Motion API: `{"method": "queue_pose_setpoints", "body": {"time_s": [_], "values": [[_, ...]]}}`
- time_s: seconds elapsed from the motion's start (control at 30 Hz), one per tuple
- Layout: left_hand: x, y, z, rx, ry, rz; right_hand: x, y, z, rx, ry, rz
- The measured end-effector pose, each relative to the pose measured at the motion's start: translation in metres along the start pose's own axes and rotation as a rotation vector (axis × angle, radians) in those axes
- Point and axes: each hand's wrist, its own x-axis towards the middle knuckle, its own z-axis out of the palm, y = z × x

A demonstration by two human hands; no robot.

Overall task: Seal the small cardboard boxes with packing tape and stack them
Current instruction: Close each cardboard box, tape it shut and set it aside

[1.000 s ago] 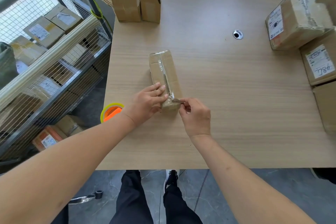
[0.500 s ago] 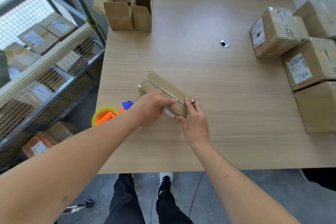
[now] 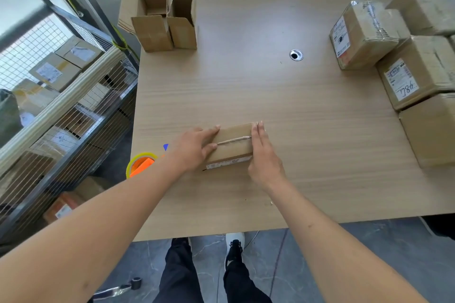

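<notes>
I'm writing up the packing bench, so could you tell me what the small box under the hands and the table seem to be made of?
The small box looks like plain brown cardboard, matte, with a glossy clear tape strip along its top seam. The table looks like light wood-grain laminate, smooth with a soft sheen; solid wood can't be ruled out.

My left hand (image 3: 194,149) covers the left end of the small brown cardboard box (image 3: 232,146), and my left forearm hides most of the yellow and orange tape dispenser (image 3: 140,164) at the table's left edge. The big brown parcels (image 3: 418,76) along the table's right edge are cut off by the picture. Their white labels are too small to read fully.
</notes>
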Motion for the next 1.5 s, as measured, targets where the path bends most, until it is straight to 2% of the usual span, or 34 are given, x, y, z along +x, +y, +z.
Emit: {"method": "queue_pose_setpoints", "body": {"time_s": [0.13, 0.3, 0.43, 0.5, 0.57, 0.67, 0.73, 0.83, 0.9, 0.97, 1.07, 1.23, 1.33, 1.5], "values": [[-0.018, 0.008, 0.004, -0.038, -0.034, 0.074, 0.014, 0.006, -0.005, -0.194, -0.143, -0.069], [-0.036, 0.003, 0.006, -0.103, -0.213, 0.153, 0.022, 0.007, -0.013, -0.310, -0.209, -0.096], [-0.047, 0.014, 0.004, -0.058, -0.123, 0.120, 0.012, 0.008, -0.006, -0.158, -0.153, -0.216], [-0.051, 0.016, 0.005, -0.053, -0.029, 0.035, -0.002, 0.008, 0.002, -0.078, -0.126, -0.314], [-0.054, 0.015, 0.006, -0.011, 0.066, -0.033, -0.015, 0.009, 0.009, 0.073, -0.179, -0.366], [-0.057, 0.019, 0.009, 0.011, 0.125, -0.024, -0.023, 0.011, 0.017, 0.255, -0.265, -0.354], [-0.058, 0.019, 0.009, -0.025, 0.101, -0.006, -0.022, 0.013, 0.020, 0.240, -0.212, -0.322], [-0.061, 0.009, 0.007, -0.049, -0.039, 0.071, -0.019, 0.016, 0.022, 0.161, -0.102, -0.325], [-0.061, 0.002, 0.006, 0.096, -0.054, 0.132, -0.019, 0.016, 0.027, 0.104, -0.051, -0.365], [-0.059, 0.000, 0.004, 0.243, 0.004, 0.193, -0.020, 0.015, 0.032, 0.051, 0.020, -0.393], [-0.059, 0.005, 0.002, 0.332, -0.003, 0.198, -0.023, 0.012, 0.036, 0.015, 0.108, -0.389], [-0.057, 0.000, -0.007, 0.321, -0.077, 0.214, -0.027, 0.006, 0.041, 0.013, 0.104, -0.430], [-0.055, -0.004, -0.017, 0.405, -0.128, 0.239, -0.026, 0.003, 0.040, -0.016, 0.084, -0.463], [-0.053, 0.000, -0.016, 0.432, -0.091, 0.249, -0.029, -0.004, 0.039, -0.082, 0.037, -0.428]]}}
